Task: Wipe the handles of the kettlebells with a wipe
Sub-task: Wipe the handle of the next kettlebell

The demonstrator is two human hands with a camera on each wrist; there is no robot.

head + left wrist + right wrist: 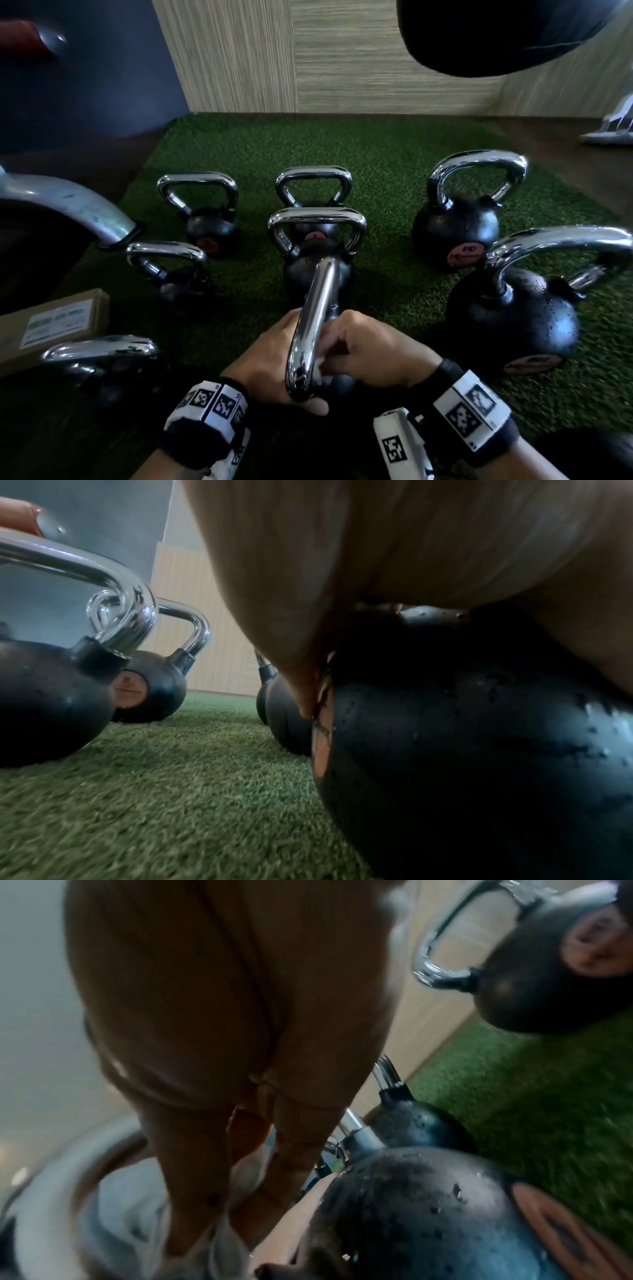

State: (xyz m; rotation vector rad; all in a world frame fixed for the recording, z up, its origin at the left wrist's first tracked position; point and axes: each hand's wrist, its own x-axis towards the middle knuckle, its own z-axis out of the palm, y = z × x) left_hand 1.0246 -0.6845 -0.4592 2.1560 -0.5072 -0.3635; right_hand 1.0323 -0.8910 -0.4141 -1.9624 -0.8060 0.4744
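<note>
A black kettlebell [479, 750] with a chrome handle [313, 322] sits tilted toward me on green turf [376, 164], its handle seen edge-on. My left hand [263, 356] grips it from the left, palm on the ball, thumb curled under the handle's near end. My right hand [370, 346] pinches a white wipe [320, 368] against the handle's right side, low by the ball. In the right wrist view the wipe [137, 1218] is bunched under the fingers [291, 1150] beside the wet ball [428, 1218].
Several other chrome-handled kettlebells stand around on the turf, the nearest right behind [317, 260] and a large one at the right [513, 318]. A cardboard box [51, 325] and a metal machine leg [68, 205] lie at the left. A wood-look wall [342, 68] closes the back.
</note>
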